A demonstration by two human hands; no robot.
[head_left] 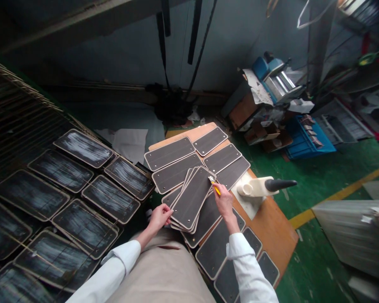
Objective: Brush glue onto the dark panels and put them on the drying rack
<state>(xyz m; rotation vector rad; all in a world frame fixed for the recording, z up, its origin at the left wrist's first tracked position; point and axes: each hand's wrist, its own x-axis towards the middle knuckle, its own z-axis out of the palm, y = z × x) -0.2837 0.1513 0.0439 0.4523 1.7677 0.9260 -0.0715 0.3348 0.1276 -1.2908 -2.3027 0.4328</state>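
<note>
A dark rectangular panel (192,195) with a pale edge and small metal studs lies at an angle on top of a small fanned stack. My left hand (161,216) pinches the near left corner of this stack between thumb and fingers. In my right hand (223,200) is a small brush (215,187) with a yellow handle. Its whitish tip touches or hovers just over the panel's far right corner; I cannot tell which. More dark panels (169,153) lie around the stack on the brown board (276,227).
A cream bottle (255,187) with a dark nozzle stands right of the panels. At left, a wire rack (78,189) carries several panels streaked with white. A roller machine (279,82) and a blue crate (322,141) are farther back. The floor (290,261) is green.
</note>
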